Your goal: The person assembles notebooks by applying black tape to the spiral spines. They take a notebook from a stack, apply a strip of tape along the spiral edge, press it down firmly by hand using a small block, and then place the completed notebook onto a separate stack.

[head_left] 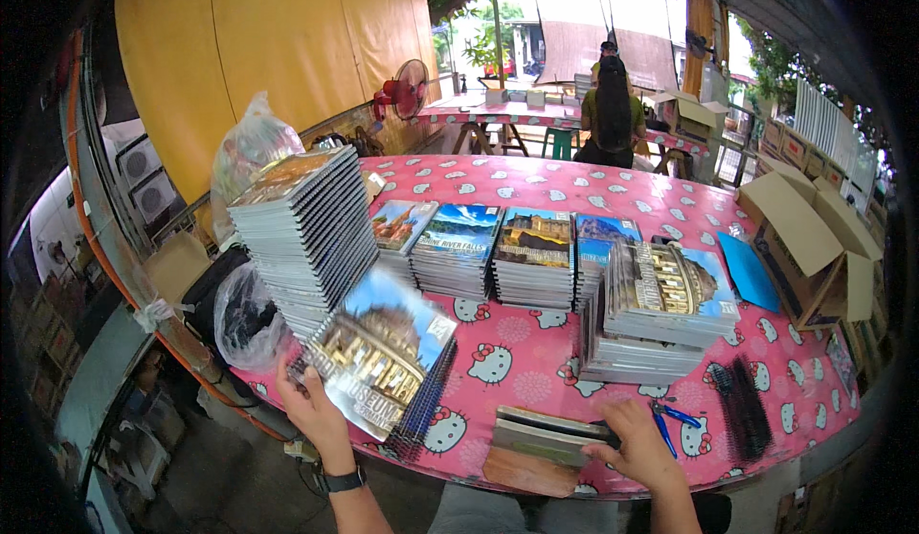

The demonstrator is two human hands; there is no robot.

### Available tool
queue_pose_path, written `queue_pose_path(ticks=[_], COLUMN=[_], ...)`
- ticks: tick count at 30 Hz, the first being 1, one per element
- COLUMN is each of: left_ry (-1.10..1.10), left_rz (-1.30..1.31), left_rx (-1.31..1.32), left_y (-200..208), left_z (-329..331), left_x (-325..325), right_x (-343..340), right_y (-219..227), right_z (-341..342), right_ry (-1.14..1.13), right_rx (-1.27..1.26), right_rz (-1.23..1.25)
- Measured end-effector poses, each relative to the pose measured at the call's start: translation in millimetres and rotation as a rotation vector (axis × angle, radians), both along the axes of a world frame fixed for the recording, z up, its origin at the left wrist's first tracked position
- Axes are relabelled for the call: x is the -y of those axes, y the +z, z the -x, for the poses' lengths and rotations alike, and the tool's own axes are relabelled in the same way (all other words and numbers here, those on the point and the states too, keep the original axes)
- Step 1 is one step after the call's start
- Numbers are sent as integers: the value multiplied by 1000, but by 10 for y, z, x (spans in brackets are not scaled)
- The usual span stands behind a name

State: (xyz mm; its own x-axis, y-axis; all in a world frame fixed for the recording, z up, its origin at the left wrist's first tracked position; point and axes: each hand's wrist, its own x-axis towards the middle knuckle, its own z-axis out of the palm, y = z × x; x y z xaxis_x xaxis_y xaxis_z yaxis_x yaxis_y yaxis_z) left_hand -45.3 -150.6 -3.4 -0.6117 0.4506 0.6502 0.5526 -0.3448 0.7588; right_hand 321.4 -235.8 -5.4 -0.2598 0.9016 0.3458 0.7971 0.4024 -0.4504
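My left hand [318, 417] grips the left edge of a notebook [383, 347] with a building on its cover. The notebook is tilted and slightly blurred, above a bundle of dark spiral coils [433, 402]. Behind it rises a tall stack of spiral-bound notebooks [297, 237]. My right hand [639, 446] is closed around the right end of a wooden block with dark metal strips [541, 450] near the table's front edge. Blue-handled pliers [667, 424] lie just right of that hand. A stack of notebooks with the same building cover [661, 314] stands beyond it.
Several lower notebook stacks [455, 247] line the middle of the pink patterned table [517, 390]. Black spiral coils [744, 410], a blue sheet [749, 271] and an open cardboard box [814, 237] are at the right. Plastic bags [251, 319] hang at the left. A person [613, 113] is at a far table.
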Motion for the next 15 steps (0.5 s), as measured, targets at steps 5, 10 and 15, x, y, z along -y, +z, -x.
queue_pose_path(ticks=[5,10,15], left_ry=[147,-2,11], left_rz=[100,113,159], left_rx=[-220,-27,-2], left_y=[-501,-560,-631], left_z=[228,275,308], left_x=[-85,-183,-198], right_x=[97,107,-419], right_y=[-56,126,378], right_z=[-26,-431,-1598], right_ry=[-41,-68,-772], right_rx=[-76,-164,-509], right_rz=[96,-146,-747])
